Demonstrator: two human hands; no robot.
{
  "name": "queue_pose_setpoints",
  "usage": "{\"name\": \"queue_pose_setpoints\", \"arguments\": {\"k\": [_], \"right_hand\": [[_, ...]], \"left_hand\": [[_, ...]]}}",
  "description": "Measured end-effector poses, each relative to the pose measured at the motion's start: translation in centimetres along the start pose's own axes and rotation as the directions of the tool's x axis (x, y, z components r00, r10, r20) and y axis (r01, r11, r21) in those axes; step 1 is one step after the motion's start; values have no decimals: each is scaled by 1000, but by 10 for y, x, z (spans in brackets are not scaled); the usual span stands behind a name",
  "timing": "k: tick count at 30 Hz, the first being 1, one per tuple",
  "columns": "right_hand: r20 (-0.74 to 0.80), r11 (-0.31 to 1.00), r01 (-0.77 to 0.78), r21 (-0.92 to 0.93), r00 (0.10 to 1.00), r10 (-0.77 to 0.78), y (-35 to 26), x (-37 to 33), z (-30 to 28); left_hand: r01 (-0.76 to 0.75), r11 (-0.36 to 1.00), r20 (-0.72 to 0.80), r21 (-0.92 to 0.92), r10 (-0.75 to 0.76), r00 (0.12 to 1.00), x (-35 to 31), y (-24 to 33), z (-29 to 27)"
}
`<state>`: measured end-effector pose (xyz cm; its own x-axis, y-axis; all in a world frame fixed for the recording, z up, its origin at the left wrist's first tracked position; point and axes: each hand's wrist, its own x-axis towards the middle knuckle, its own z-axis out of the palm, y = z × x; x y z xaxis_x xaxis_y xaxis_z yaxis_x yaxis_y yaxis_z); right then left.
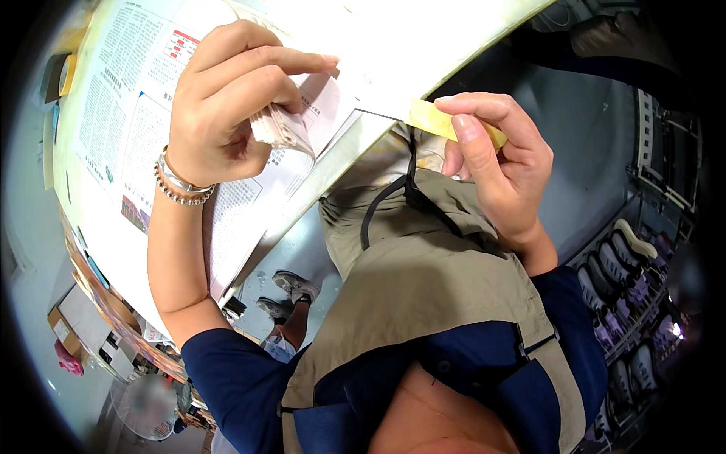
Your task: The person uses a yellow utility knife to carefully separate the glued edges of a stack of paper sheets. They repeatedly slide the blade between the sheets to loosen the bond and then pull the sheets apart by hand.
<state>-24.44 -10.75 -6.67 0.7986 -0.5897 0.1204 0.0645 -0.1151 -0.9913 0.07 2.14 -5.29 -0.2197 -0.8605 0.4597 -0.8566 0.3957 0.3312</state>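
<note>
The left hand (227,106) curls around a folded paper wad (281,127) above the newspaper (128,113). The right hand (499,163) pinches a yellow strip (431,119) — just at the table edge (333,163).

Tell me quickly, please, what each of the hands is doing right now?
Left hand: closed around a small folded wad of paper over the newspaper.
Right hand: pinching a yellow strip.

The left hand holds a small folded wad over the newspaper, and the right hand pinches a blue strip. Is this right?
Not quite: the strip in the right hand is yellow, as the head view shows. The left hand does hold a folded wad over the newspaper.
</note>
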Motion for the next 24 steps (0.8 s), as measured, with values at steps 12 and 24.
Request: {"name": "queue_pose_setpoints", "arguments": {"k": [12,24], "right_hand": [[-62,997,57,43,997,-54,2,7,1],[0,877,228,-424,968,-251,20,39,61]], "left_hand": [[-27,999,-46,18,28,999,0,1,-3],[-24,1000,-45,13,25,999,-4,2,-8]]}}
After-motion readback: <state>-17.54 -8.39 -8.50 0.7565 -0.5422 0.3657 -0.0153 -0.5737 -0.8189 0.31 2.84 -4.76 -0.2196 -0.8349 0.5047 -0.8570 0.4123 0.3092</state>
